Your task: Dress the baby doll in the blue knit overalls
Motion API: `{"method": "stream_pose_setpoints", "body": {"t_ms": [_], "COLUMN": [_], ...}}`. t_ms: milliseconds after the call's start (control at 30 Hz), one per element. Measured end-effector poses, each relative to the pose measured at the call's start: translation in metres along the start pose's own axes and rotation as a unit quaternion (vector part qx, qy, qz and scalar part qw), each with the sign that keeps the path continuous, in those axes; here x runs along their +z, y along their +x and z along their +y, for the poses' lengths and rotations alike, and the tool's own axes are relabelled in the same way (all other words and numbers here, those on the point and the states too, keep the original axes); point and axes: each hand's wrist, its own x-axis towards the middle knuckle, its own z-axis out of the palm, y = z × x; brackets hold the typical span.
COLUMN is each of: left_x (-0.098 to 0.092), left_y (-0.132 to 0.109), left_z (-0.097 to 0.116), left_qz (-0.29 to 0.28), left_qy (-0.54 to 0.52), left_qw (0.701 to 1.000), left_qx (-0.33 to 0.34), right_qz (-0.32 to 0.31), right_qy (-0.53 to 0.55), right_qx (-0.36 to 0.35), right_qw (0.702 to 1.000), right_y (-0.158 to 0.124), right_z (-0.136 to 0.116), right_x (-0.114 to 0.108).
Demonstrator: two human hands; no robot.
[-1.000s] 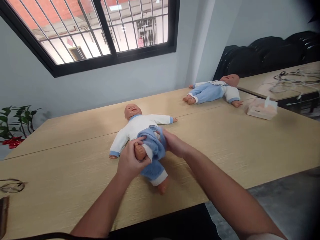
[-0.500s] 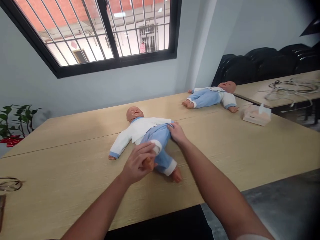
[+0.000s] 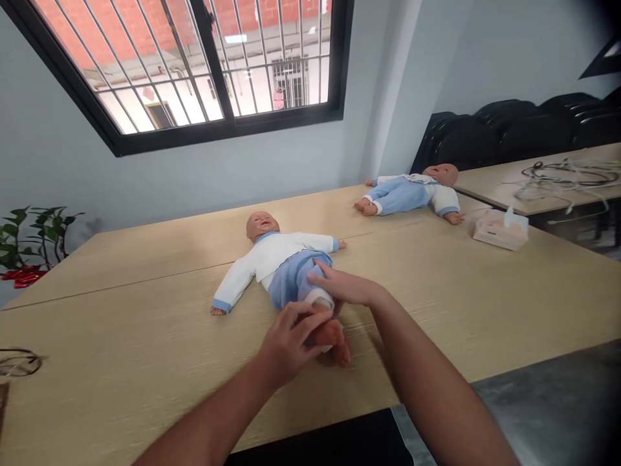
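A baby doll [image 3: 272, 255] in a white top and light blue trousers [image 3: 291, 281] lies on its back on the wooden table [image 3: 145, 336], head away from me. My left hand [image 3: 288, 343] is closed around the doll's feet near the table's front. My right hand [image 3: 339, 288] rests on the doll's legs, fingers curled over the white trouser cuff.
A second dressed doll [image 3: 412, 191] lies at the far right of the table. A tissue box [image 3: 499, 230] sits beside it. Cables [image 3: 563, 175] lie on another table at the right, with black chairs behind. Glasses [image 3: 19, 362] lie at the left edge; a plant [image 3: 33, 239] stands beyond.
The trousers went from bunched at the knees to pulled up over the doll's waist. My right hand moved from the waistband down to the legs. My left hand kept hold of the feet.
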Motion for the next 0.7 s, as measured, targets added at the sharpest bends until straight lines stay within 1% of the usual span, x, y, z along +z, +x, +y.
{"method": "stream_pose_setpoints", "body": {"t_ms": [67, 133, 167, 200, 233, 267, 300, 333, 367, 400, 433, 500, 533, 567, 633, 700], "left_x": [0.003, 0.003, 0.001, -0.001, -0.003, -0.005, -0.007, -0.009, -0.01, -0.011, -0.012, -0.013, -0.013, -0.013, -0.012, -0.011], "left_y": [-0.002, -0.003, -0.003, -0.003, -0.003, -0.002, -0.002, -0.001, -0.001, -0.001, -0.001, -0.002, -0.002, -0.003, -0.004, -0.005], "left_z": [-0.002, -0.009, -0.014, -0.021, -0.03, -0.039, -0.049, -0.059, -0.068, -0.076, -0.082, -0.09, -0.091, -0.092, -0.093, -0.095], "left_qz": [-0.033, -0.065, -0.069, -0.052, -0.015, 0.036, 0.088, 0.126, 0.138, 0.128, 0.103, 0.049, 0.038, 0.039, 0.069, 0.117], "left_qy": [-0.037, -0.066, -0.068, -0.06, -0.046, -0.031, -0.025, -0.035, -0.063, -0.102, -0.142, -0.212, -0.242, -0.267, -0.31, -0.334], "left_qw": [0.999, 0.995, 0.995, 0.997, 0.998, 0.992, 0.978, 0.956, 0.931, 0.909, 0.891, 0.869, 0.862, 0.855, 0.839, 0.819], "left_qx": [0.005, 0.019, 0.016, -0.006, -0.05, -0.113, -0.188, -0.265, -0.331, -0.384, -0.418, -0.444, -0.444, -0.442, -0.442, -0.451], "right_qz": [-0.066, -0.08, -0.081, -0.079, -0.08, -0.087, -0.095, -0.106, -0.116, -0.124, -0.132, -0.138, -0.139, -0.133, -0.1, -0.058], "right_qy": [-0.014, -0.029, -0.039, -0.052, -0.068, -0.087, -0.107, -0.125, -0.142, -0.156, -0.168, -0.188, -0.2, -0.214, -0.246, -0.282], "right_qx": [0.048, 0.056, 0.05, 0.037, 0.022, 0.008, -0.004, -0.013, -0.018, -0.02, -0.024, -0.036, -0.04, -0.042, -0.045, -0.056], "right_qw": [0.997, 0.995, 0.995, 0.995, 0.994, 0.992, 0.99, 0.986, 0.983, 0.98, 0.977, 0.972, 0.969, 0.967, 0.963, 0.956], "right_y": [0.001, 0.006, 0.008, 0.011, 0.013, 0.014, 0.015, 0.016, 0.016, 0.016, 0.017, 0.017, 0.018, 0.018, 0.017, 0.014], "right_z": [-0.005, -0.005, -0.004, -0.003, -0.001, 0.001, 0.003, 0.004, 0.005, 0.005, 0.006, 0.006, 0.006, 0.006, 0.007, 0.007], "right_x": [-0.003, -0.01, -0.014, -0.019, -0.023, -0.027, -0.03, -0.033, -0.035, -0.036, -0.037, -0.037, -0.036, -0.034, -0.03, -0.023]}}
